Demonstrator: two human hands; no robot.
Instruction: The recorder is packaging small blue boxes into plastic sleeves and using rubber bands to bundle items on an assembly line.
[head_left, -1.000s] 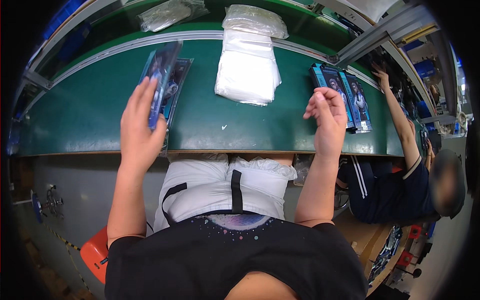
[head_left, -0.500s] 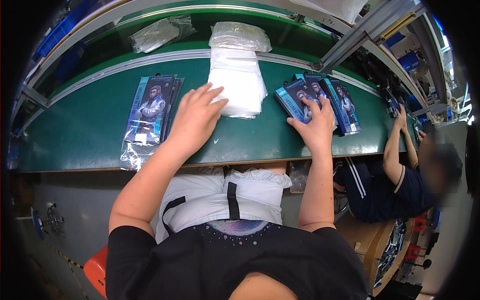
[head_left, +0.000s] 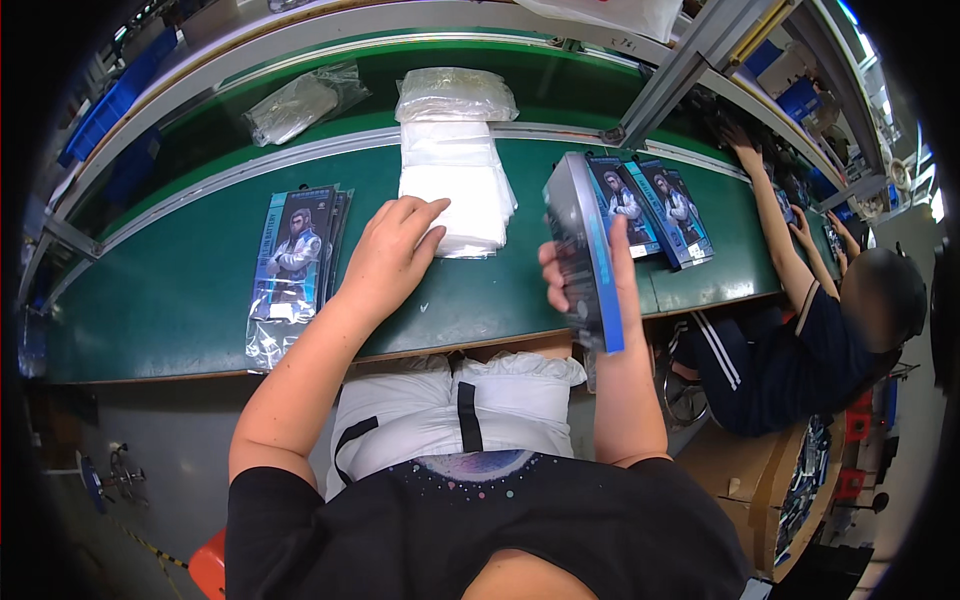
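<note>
My right hand [head_left: 626, 285] grips a dark blue box [head_left: 588, 255], thumb on one side and fingers on the other. The box is lifted off the bench and turned nearly edge-on. Over the near left edge of a stack of clear plastic bags [head_left: 455, 215] is my left hand [head_left: 390, 250], its thumb and forefinger apart; whether its fingertips press on the top bag I cannot tell. Two similar printed boxes [head_left: 672, 212] lie side by side beyond my right hand. Left of my left hand sits a pile of bagged boxes [head_left: 290, 250].
The green bench [head_left: 150, 290] runs across in front of me. Behind the stack, a bundle of packed bags [head_left: 457, 95] rests by a metal rail, with a crumpled plastic bag [head_left: 300, 105] to its left. A co-worker [head_left: 780, 370] sits at the right, near a metal post [head_left: 685, 75].
My right hand has picked up one box from the group on the right and tipped it upright toward me. My left hand stays beside the bags. The whole view has shifted slightly.
</note>
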